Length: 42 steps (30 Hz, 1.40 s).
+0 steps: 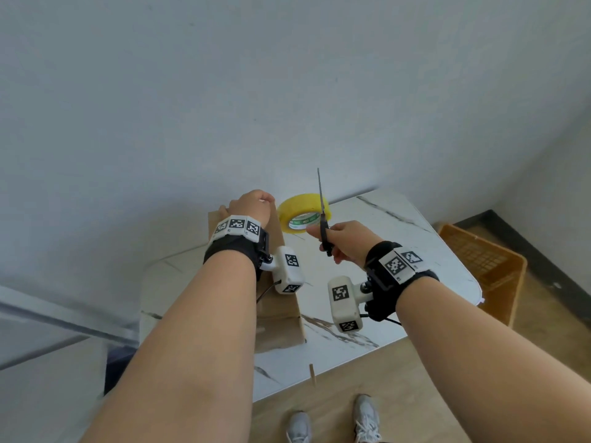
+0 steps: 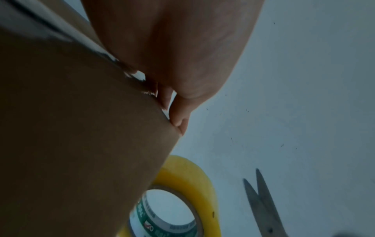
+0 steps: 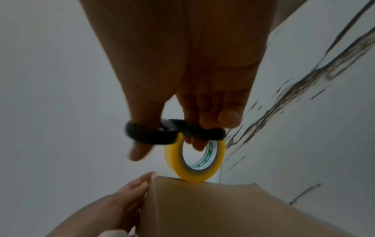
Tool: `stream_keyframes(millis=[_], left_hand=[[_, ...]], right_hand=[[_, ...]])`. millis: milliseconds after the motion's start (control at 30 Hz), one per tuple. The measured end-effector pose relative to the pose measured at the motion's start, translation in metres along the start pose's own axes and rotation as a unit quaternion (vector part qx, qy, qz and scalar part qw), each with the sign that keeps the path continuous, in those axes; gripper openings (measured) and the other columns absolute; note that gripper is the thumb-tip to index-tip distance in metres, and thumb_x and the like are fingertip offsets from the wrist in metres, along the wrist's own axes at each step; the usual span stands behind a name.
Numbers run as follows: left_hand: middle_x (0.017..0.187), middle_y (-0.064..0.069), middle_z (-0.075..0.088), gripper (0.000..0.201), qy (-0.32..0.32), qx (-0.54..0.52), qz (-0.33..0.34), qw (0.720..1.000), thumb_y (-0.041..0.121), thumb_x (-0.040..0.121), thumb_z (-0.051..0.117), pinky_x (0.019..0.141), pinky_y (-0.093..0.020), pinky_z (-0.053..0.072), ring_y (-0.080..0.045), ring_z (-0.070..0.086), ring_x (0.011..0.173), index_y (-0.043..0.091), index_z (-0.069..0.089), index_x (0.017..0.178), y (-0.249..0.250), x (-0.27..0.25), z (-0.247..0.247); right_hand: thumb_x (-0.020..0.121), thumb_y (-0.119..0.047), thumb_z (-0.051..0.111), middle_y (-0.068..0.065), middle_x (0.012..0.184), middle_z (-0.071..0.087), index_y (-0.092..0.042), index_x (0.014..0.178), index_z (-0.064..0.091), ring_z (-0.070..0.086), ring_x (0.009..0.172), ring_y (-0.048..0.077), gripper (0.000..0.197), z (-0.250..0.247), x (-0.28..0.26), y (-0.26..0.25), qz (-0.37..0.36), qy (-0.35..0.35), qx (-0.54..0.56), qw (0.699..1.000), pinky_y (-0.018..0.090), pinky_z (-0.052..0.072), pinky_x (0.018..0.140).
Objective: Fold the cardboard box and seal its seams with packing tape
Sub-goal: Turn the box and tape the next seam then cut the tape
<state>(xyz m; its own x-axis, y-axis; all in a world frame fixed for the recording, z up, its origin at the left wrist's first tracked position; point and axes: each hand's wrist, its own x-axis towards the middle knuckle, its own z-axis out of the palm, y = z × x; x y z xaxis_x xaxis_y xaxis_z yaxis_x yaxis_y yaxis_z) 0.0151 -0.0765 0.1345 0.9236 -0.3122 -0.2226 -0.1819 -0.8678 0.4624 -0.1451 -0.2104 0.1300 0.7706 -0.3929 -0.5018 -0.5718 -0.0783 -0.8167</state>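
Note:
A brown cardboard box [image 1: 278, 318] stands on the marble table [image 1: 399, 251]. My left hand [image 1: 256, 203] grips its far top edge, thumb [image 2: 180, 115] on the rim and fingers [image 3: 138, 187] down the far side. A yellow roll of packing tape [image 1: 302, 215] stands on edge just right of that corner, touching the box [image 3: 223, 211]. My right hand [image 1: 335, 241] holds black-handled scissors [image 1: 323, 212], thumb and fingers through the handle loops [image 3: 150, 133]. The blades [image 2: 261, 200] are slightly parted, pointing up and away in front of the roll [image 2: 194, 181].
A grey wall rises right behind the table. An orange plastic basket [image 1: 479, 266] sits on the wooden floor to the right. A thin wooden stick [image 1: 311, 374] stands at the table's near edge, and the person's shoes [image 1: 332, 423] are below it.

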Motion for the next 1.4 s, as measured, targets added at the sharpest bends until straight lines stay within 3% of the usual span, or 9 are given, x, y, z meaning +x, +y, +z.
stream_keyframes(millis=[133, 367, 500, 567, 767, 900, 1000, 1233, 1400], left_hand=[[0.117, 0.007, 0.066, 0.027, -0.004, 0.019, 0.013, 1.0, 0.03, 0.095, 0.038, 0.114, -0.046, 0.016, -0.022, 0.05, 0.122, 0.043, 0.061, 0.091, -0.004, 0.002, 0.0], [0.118, 0.006, 0.065, 0.026, -0.008, 0.024, 0.012, 1.0, 0.028, 0.095, 0.039, 0.112, -0.046, 0.019, -0.022, 0.051, 0.121, 0.041, 0.06, 0.089, -0.003, 0.006, -0.001], [0.117, 0.006, 0.065, 0.025, -0.013, 0.018, 0.004, 1.0, 0.027, 0.093, 0.042, 0.112, -0.048, 0.02, -0.023, 0.051, 0.12, 0.04, 0.06, 0.083, -0.002, 0.01, 0.0], [0.118, 0.006, 0.064, 0.023, -0.014, 0.018, -0.001, 1.0, 0.026, 0.092, 0.043, 0.111, -0.047, 0.024, -0.023, 0.052, 0.119, 0.038, 0.059, 0.08, -0.001, 0.009, 0.0], [0.123, 0.0, 0.059, 0.017, -0.017, 0.002, -0.048, 0.999, 0.036, 0.089, 0.049, 0.104, -0.04, 0.032, -0.027, 0.049, 0.12, 0.037, 0.055, 0.105, 0.0, 0.008, -0.003], [0.12, 0.0, 0.06, 0.016, -0.038, -0.004, -0.065, 0.997, 0.04, 0.084, 0.052, 0.105, -0.043, 0.034, -0.027, 0.048, 0.12, 0.038, 0.049, 0.099, 0.001, 0.008, -0.007], [0.12, -0.001, 0.059, 0.018, -0.043, -0.018, -0.061, 0.997, 0.033, 0.084, 0.054, 0.105, -0.043, 0.036, -0.027, 0.051, 0.118, 0.035, 0.049, 0.101, 0.006, 0.007, -0.011], [0.149, -0.006, 0.039, 0.052, -0.093, -0.002, 0.012, 0.996, 0.001, 0.093, 0.045, 0.106, -0.03, 0.035, -0.024, 0.042, 0.134, 0.017, 0.041, 0.142, 0.025, 0.011, -0.026], [0.155, -0.004, 0.03, 0.054, -0.153, 0.074, 0.076, 0.983, -0.004, 0.097, 0.03, 0.106, -0.026, 0.033, -0.023, 0.035, 0.139, 0.019, 0.04, 0.145, 0.047, 0.006, -0.03]], right_hand=[[0.078, -0.066, 0.063, 0.009, 0.066, 0.062, -0.007, 0.076, 0.06, 0.046, 0.05, 0.019, 0.059, 0.014, -0.008, -0.012, 0.048, -0.063, 0.058, 0.995, 0.027, 0.04, 0.048], [0.076, -0.068, 0.061, 0.01, 0.067, 0.061, -0.006, 0.079, 0.061, 0.048, 0.044, 0.016, 0.062, 0.013, -0.011, -0.003, 0.078, -0.176, 0.077, 0.978, 0.022, 0.039, 0.042], [0.065, -0.073, 0.067, 0.008, 0.066, 0.062, -0.012, 0.069, 0.062, 0.052, 0.053, 0.017, 0.061, 0.014, -0.006, 0.001, 0.094, -0.193, 0.062, 0.975, 0.021, 0.039, 0.045], [0.068, -0.073, 0.066, 0.008, 0.066, 0.062, -0.012, 0.069, 0.063, 0.052, 0.054, 0.017, 0.06, 0.016, -0.003, 0.002, 0.098, -0.19, 0.066, 0.975, 0.021, 0.039, 0.044], [0.074, -0.072, 0.062, 0.007, 0.062, 0.06, -0.011, 0.068, 0.062, 0.048, 0.049, 0.017, 0.061, 0.025, 0.01, -0.005, 0.087, -0.175, 0.089, 0.977, 0.021, 0.038, 0.04], [0.073, -0.072, 0.063, 0.005, 0.059, 0.059, -0.012, 0.064, 0.06, 0.047, 0.05, 0.016, 0.06, 0.029, 0.019, -0.009, 0.089, -0.167, 0.096, 0.977, 0.019, 0.036, 0.041], [0.072, -0.073, 0.064, 0.005, 0.059, 0.058, -0.013, 0.062, 0.059, 0.045, 0.049, 0.016, 0.06, 0.032, 0.025, -0.01, 0.091, -0.17, 0.089, 0.977, 0.019, 0.035, 0.041], [0.072, -0.071, 0.065, 0.005, 0.058, 0.055, -0.015, 0.063, 0.058, 0.041, 0.05, 0.017, 0.058, 0.031, 0.03, -0.009, 0.082, -0.187, 0.089, 0.975, 0.02, 0.033, 0.04], [0.077, -0.068, 0.063, 0.004, 0.058, 0.055, -0.014, 0.066, 0.057, 0.039, 0.05, 0.017, 0.055, 0.029, 0.031, -0.008, 0.066, -0.196, 0.086, 0.975, 0.021, 0.032, 0.04]])
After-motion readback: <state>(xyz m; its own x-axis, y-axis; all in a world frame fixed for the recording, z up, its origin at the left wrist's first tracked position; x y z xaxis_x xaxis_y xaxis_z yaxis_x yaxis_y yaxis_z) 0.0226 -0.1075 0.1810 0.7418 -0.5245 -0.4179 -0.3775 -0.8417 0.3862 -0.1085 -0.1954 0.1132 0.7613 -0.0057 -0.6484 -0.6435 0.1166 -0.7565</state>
